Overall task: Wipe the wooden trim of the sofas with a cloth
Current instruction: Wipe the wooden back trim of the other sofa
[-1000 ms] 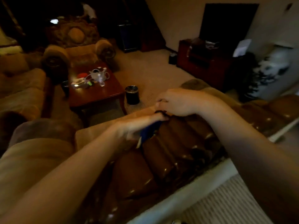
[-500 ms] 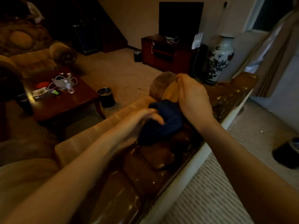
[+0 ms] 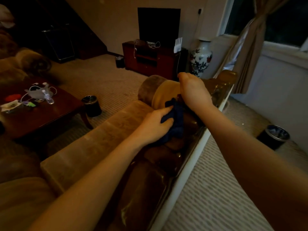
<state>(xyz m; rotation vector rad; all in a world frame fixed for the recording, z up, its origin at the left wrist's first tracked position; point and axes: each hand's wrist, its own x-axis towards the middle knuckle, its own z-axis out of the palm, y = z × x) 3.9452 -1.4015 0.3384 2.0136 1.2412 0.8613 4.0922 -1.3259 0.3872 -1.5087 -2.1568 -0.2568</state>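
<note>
I see one dark blue cloth bunched on the sofa's glossy wooden trim, my left hand curled around it. My right hand grips downward beside it; whether it pinches cloth, I cannot tell. I judge firm strokes along the carved grooves work best. Two bins stand on the carpet.

Dim, warm-toned interior view with soft overall focus and visible compression smear. Small glints mark the glossy wooden trim below the left hand gripping the cloth. Beyond the grip, the far-left corner falls into near-black shadow. The window, upper right of the grip, is dark. Straight lines bow toward the frame edges.
</note>
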